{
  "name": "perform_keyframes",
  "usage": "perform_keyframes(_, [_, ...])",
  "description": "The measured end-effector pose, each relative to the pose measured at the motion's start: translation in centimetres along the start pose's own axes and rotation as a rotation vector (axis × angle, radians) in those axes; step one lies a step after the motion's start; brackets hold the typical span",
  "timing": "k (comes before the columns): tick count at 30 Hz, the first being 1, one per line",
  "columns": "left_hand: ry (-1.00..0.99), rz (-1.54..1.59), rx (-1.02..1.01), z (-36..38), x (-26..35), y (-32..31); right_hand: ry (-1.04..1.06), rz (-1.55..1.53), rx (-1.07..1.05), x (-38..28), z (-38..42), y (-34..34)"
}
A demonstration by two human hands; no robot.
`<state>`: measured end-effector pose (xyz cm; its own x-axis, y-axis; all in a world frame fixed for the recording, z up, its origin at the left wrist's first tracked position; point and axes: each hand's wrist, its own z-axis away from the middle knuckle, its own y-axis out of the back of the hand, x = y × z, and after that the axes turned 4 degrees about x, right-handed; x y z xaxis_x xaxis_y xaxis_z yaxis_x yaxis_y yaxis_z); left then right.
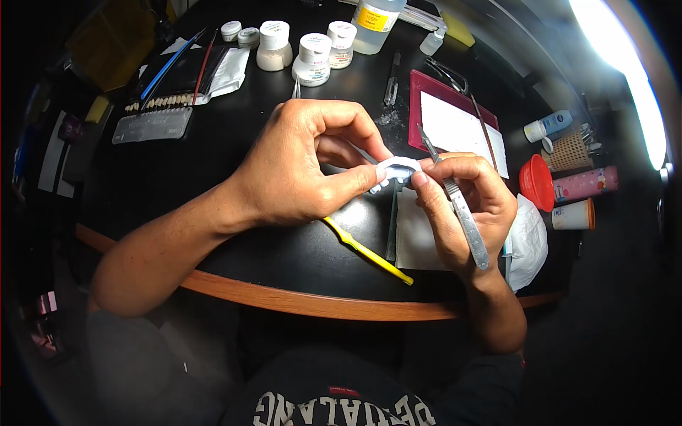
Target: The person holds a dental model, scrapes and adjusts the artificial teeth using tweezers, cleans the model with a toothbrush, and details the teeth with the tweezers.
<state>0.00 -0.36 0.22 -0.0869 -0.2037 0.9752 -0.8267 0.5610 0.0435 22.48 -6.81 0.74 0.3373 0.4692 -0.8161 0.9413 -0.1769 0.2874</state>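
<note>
A small white arch-shaped dental piece (400, 165) is held between both hands above the black table. My left hand (305, 160) pinches its left end with thumb and index finger; the tip of a metal tool shows behind this hand. My right hand (469, 202) grips the other end between thumb and fingertips. It also holds a metal scalpel (465, 220), whose handle lies across the fingers, with the blade pointing up and left. Below the hands lies a yellow-handled tool (369, 258) on the table. A white sheet (417, 231) is partly hidden under my right hand.
White-capped jars (311, 60) and a large clear bottle (374, 27) stand at the back. A shade guide (151, 125) and brushes (170, 65) lie left. At right are a magenta tray (415, 106), red bowl (536, 182), woven holder (566, 151) and crumpled tissue (528, 241).
</note>
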Motion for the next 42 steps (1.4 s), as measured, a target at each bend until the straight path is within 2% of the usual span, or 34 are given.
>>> perform_keyframes(2, [0.001, 0.021, -0.008, -0.1, 0.0, -0.1, 0.011, 0.020, 0.002, -0.1, 0.0, 0.0])
perform_keyframes(5, [0.214, 0.153, -0.112, -0.2, 1.0, 0.0, 0.021, 0.002, 0.027, -0.1, 0.1, -0.2])
perform_keyframes(10, [0.276, 0.220, -0.184, -0.3, 0.8, 0.1, 0.124, 0.046, -0.023, 0.1, -0.1, 0.3])
perform_keyframes(15, [0.224, 0.269, -0.105, -0.2, 0.9, -0.1, -0.115, -0.150, 0.086, -1.3, -0.1, 0.5])
perform_keyframes(20, [0.214, 0.312, -0.030, -0.1, 1.1, -0.4, -0.031, -0.113, 0.037, -1.4, -0.2, 0.5])
perform_keyframes(27, [0.178, 0.332, -0.047, 0.2, 1.4, -0.4, -0.069, -0.064, -0.013, -0.9, 0.1, 0.2])
perform_keyframes(30, [0.184, 0.355, -0.033, 0.1, 1.3, -0.4, 0.087, -0.044, -0.077, -0.5, -0.4, 0.6])
perform_keyframes(34, [0.190, 0.348, -0.018, 0.0, 1.2, -0.4, 0.116, -0.087, -0.081, -0.3, -0.3, 0.5])
perform_keyframes(38, [0.195, 0.323, -0.024, 0.1, 1.3, -0.5, -0.098, -0.120, -0.007, -1.3, 0.3, 0.5])
perform_keyframes(42, [0.206, 0.325, -0.021, 0.0, 1.5, -0.5, 0.009, -0.207, 0.055, -0.9, 0.1, 0.3])
